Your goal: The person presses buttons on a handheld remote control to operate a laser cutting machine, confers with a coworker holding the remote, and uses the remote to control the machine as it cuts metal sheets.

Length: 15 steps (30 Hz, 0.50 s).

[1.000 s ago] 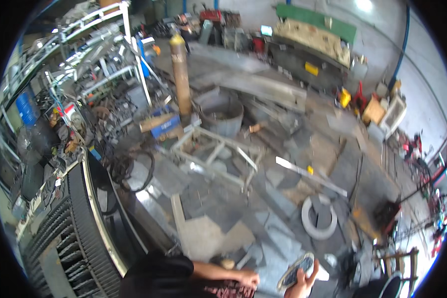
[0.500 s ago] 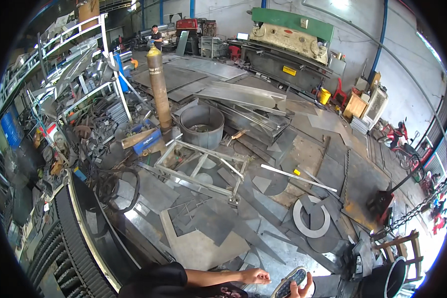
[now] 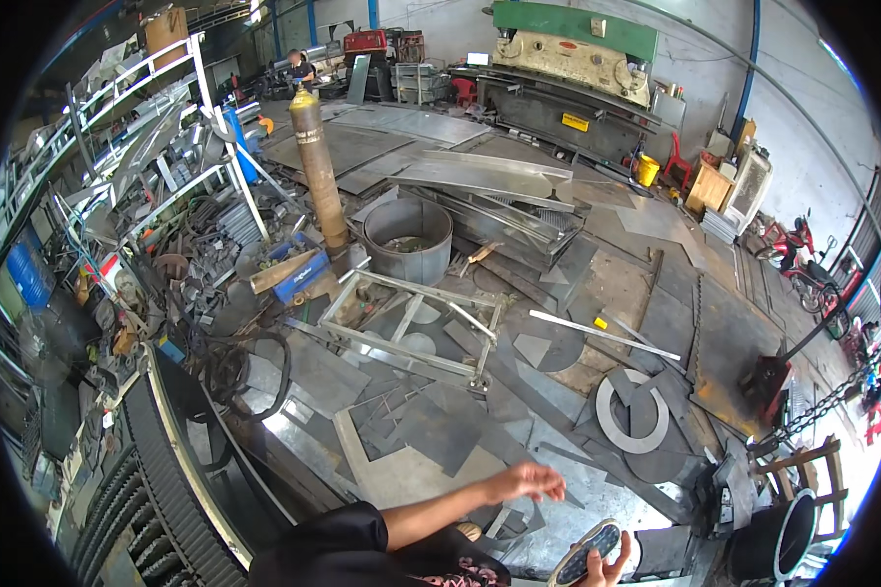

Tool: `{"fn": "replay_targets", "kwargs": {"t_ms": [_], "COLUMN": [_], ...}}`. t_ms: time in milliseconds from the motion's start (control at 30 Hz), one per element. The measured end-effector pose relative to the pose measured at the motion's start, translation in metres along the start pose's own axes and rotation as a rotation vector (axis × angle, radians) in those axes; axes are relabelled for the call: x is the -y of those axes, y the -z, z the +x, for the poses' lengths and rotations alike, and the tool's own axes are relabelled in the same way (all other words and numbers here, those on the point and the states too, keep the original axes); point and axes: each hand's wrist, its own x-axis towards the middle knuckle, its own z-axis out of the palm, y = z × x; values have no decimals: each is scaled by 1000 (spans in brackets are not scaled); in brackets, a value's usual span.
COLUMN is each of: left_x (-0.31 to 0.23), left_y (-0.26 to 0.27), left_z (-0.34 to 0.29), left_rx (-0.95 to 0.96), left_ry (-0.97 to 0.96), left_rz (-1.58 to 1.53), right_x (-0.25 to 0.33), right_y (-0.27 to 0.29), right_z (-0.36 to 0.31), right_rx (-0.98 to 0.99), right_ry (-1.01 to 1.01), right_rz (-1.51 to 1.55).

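Centrally, at the lower edge of the view, an oval object [image 3: 585, 548] with a pale rim and a dark, patterned face, possibly a shoe sole, lies tilted in the right hand [image 3: 612, 567], whose thumb and fingers grasp its near side. To its left, the left hand [image 3: 529, 481] hangs apart from it, fingers loosely bent and seemingly holding nothing. Below and beyond spread overlapping sheet-metal offcuts [image 3: 445, 430], with a flat grey ring [image 3: 605, 421] to the right and a pale rectangular metal frame [image 3: 392, 349] farther off. Should the one-sided grip loosen, the object could slip among these pieces; a hand lowered carelessly could be cut on an edge, and a foot placed on loose, stacked sheet could slide. Behind the frame, the tall gas cylinder [image 3: 320, 176] appears to stand without visible restraint, so a knock might topple it. As to lettering, the cylinder bears dark marks, the blue box [image 3: 301, 279] beside it pale print, and the large green-topped machine [image 3: 573, 64] a yellow plate [image 3: 575, 122]; all are too small to read with confidence. No marking can be made out on the oval object.
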Motion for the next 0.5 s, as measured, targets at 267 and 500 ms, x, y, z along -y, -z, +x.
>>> {"fn": "replay_targets", "kwargs": {"t_ms": [267, 500], "left_x": [-48, -11], "left_y": [29, -28], "left_z": [-21, -14], "left_rx": [279, 111], "left_ry": [-494, 72], "left_rz": [-789, 255], "right_x": [-3, 8], "right_y": [-14, -20], "right_z": [9, 14], "right_rx": [97, 78], "right_ry": [-29, 13], "right_rz": [-30, -4]}}
